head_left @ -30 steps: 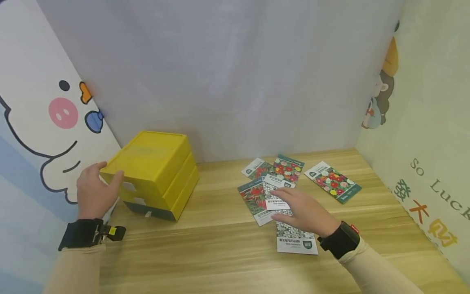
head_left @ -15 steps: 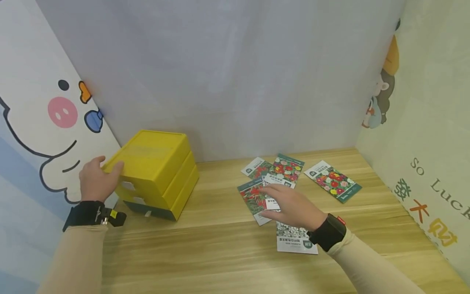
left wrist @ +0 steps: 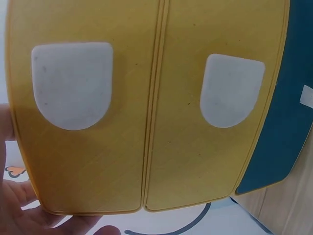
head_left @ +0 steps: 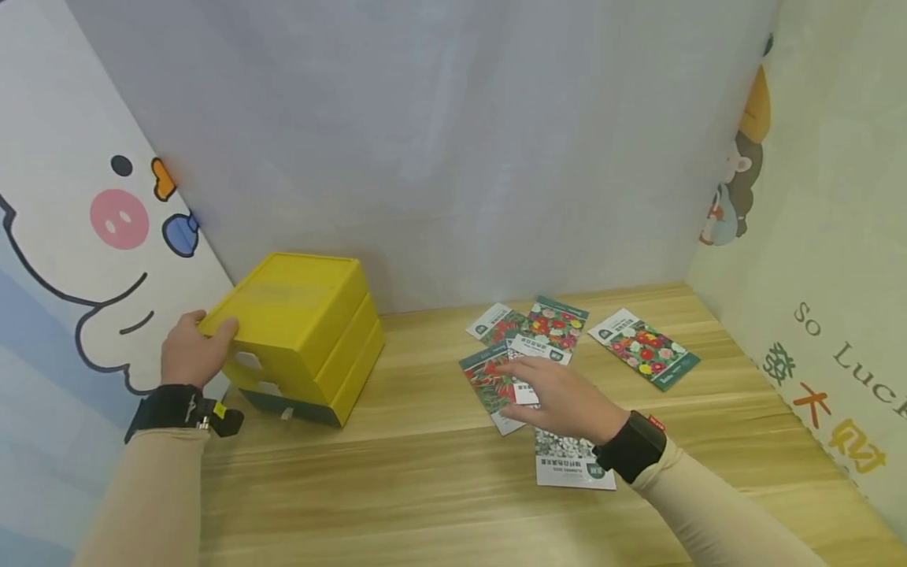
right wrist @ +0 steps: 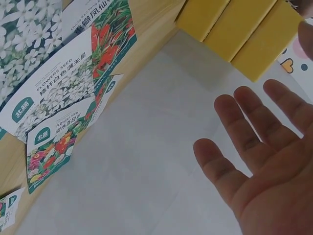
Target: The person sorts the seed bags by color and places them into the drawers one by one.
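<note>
"Left grip [head_left: 194,350]?"

"Toward the table's [head_left: 397,488] left edge, curled around a top corner of the yellow box [head_left: 298,299]."

"Right grip [head_left: 567,398]?"

"Spread, holding nothing, over seed packets [head_left: 556,324] nearer the back edge. Most overlap; probably best pinched singly, by a free edge."

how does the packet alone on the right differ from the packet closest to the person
The lone packet shows many-coloured flowers; the closest packet shows white ones. The lone packet lies apart, in plain sight; the closest packet is partly hidden by the right hand in the head view. Both lie on the table.
</note>
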`<state>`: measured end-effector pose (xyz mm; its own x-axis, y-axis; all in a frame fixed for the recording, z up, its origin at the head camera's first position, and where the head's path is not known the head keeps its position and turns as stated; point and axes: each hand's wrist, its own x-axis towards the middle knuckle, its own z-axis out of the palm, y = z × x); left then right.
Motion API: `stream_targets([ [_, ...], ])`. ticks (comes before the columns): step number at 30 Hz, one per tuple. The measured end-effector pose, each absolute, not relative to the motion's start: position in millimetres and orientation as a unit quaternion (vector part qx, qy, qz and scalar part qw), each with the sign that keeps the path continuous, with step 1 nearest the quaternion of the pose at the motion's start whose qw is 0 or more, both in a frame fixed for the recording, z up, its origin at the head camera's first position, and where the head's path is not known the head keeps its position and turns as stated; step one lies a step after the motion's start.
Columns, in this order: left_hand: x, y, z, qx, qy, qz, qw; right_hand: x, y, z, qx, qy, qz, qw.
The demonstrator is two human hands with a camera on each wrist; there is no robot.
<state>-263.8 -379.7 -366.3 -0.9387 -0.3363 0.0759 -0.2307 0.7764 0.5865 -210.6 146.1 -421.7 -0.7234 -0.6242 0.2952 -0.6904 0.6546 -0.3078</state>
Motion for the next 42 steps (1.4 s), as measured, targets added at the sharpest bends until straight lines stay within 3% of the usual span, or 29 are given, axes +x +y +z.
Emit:
stream_targets([
  [13, -257, -375, -369, 0.167, -0.936, -0.3, 0.08, -220, 139, -419, 0.368, -0.907, 0.194, 0.069],
  [28, -251, -367, -365, 0.166, -0.944, -0.276, 0.076, -228, 139, -408, 0.377, -0.904, 0.182, 0.093],
  [42, -252, -344, -358, 0.114, -0.958, -0.242, 0.103, -247, 129, -382, 0.364, -0.902, 0.22, 0.076],
])
